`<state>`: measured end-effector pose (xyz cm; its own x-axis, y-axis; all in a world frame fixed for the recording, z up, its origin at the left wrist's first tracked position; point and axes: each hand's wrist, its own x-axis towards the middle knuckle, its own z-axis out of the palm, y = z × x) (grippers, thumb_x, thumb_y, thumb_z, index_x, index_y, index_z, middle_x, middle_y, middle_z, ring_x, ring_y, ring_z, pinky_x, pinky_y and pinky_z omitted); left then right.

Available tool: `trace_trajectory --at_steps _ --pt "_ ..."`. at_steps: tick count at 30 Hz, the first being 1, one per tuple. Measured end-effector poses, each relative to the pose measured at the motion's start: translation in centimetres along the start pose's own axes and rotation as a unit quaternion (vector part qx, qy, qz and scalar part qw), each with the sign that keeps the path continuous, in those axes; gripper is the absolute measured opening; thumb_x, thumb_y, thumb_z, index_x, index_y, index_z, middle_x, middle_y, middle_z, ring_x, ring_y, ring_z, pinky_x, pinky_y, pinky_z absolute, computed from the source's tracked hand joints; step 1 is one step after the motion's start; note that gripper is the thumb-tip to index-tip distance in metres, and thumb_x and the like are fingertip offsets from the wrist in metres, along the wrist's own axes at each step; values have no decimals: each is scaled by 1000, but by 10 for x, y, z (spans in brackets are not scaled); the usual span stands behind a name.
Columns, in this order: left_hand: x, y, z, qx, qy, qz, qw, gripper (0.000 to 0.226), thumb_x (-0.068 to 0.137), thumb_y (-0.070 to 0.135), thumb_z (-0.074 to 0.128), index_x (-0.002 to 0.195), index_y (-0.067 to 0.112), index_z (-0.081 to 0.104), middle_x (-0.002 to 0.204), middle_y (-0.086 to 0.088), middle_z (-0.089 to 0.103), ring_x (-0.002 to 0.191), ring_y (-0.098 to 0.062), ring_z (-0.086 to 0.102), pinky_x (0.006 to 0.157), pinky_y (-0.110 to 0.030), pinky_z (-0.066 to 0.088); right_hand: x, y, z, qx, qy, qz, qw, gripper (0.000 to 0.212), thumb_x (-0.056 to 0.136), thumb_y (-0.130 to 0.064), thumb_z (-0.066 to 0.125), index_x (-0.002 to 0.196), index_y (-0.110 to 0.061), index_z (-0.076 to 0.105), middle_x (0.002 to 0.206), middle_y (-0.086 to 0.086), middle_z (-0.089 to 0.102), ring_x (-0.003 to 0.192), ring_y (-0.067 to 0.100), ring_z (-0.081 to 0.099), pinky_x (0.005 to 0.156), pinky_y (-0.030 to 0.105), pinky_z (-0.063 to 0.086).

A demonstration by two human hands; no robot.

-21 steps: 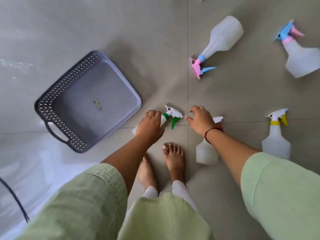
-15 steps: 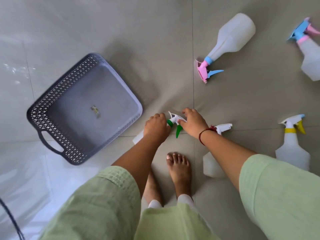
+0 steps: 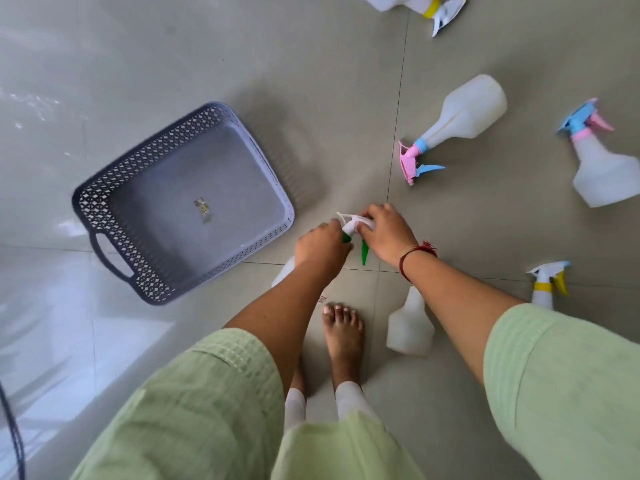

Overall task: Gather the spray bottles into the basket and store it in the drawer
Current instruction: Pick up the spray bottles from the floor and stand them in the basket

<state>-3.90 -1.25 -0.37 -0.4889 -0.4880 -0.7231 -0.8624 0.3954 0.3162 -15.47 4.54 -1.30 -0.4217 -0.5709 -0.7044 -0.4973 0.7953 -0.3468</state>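
A white spray bottle with a green trigger (image 3: 363,249) is gripped by both hands just right of the grey lattice basket (image 3: 114,206). My left hand (image 3: 320,245) wraps its neck and my right hand (image 3: 386,233) holds its white spray head. The bottle's body shows only as a white patch below my left wrist. The basket holds no bottles, only a small scrap. Other bottles lie on the floor: a pink-and-blue-headed bottle (image 3: 460,116), a second pink-and-blue bottle (image 3: 602,171) at the right edge, a yellow-trigger bottle (image 3: 547,282), and a white bottle (image 3: 410,327) beside my foot.
Another yellow-collared bottle (image 3: 426,3) lies at the top edge. My bare feet (image 3: 343,337) stand on the grey tiled floor between the basket and the bottles. A dark cable (image 3: 14,431) curves along the lower left corner.
My right hand has moved left from the white bottle by my foot onto the spray head of the green-trigger bottle. My left hand has kept its hold on that bottle's neck.
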Motion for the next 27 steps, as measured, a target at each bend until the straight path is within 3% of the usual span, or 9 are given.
trace_trajectory --at_steps 5,9,15,19,21,22,25,27 --pt "-48 11 -62 -114 83 -37 989 39 89 39 61 113 11 50 110 -10 64 99 -32 62 66 -31 37 -42 -45 -54 102 81 11 991 45 84 -42 64 118 -14 58 118 12 56 104 28 57 89 37 48" --pt "-79 -9 -106 -184 158 -71 968 43 85 39 64 115 12 48 115 -8 61 101 -32 61 68 -33 38 -67 -104 -77 190 65 -62 978 31 82 -31 69 105 -11 64 100 9 66 93 26 62 82 36 51" --pt "-112 -90 -133 -326 238 -134 905 44 78 33 72 112 11 53 112 -6 67 104 -28 63 76 -34 47 -78 -201 -51 121 22 -228 966 18 77 -24 74 88 -12 67 73 -6 59 61 5 50 57 7 36" --pt "-140 -146 -124 -417 293 -155 846 76 71 29 80 134 17 40 119 -3 63 107 -16 61 83 -26 43 -79 -245 -19 55 -65 -298 951 15 78 -20 73 88 -10 68 77 -3 61 70 12 54 66 27 45" --pt "-154 -174 -113 -377 305 -152 861 83 72 30 80 140 20 35 125 -2 57 111 -15 55 86 -28 42 -84 -263 3 -6 -102 -329 939 16 78 -20 72 90 -11 69 86 4 64 80 20 58 73 35 47" --pt "-160 -187 -108 -342 304 -149 877 73 74 31 78 136 21 41 123 -3 58 110 -16 56 85 -29 43 -88 -270 13 -34 -114 -340 933 17 78 -20 71 93 -11 70 91 8 65 84 24 59 76 37 48" --pt "-171 -211 -100 -228 291 -171 913 31 88 40 61 109 17 62 100 -5 68 93 -28 63 69 -31 44 -96 -287 37 -88 -134 -375 913 18 82 -13 66 99 -10 71 96 14 64 89 28 60 80 40 47" --pt "-174 -220 -98 -204 279 -187 920 31 94 40 52 96 12 65 89 -10 68 82 -34 61 61 -34 39 -99 -295 48 -101 -137 -390 905 20 84 -8 62 102 -9 70 99 13 65 91 28 60 83 38 46"
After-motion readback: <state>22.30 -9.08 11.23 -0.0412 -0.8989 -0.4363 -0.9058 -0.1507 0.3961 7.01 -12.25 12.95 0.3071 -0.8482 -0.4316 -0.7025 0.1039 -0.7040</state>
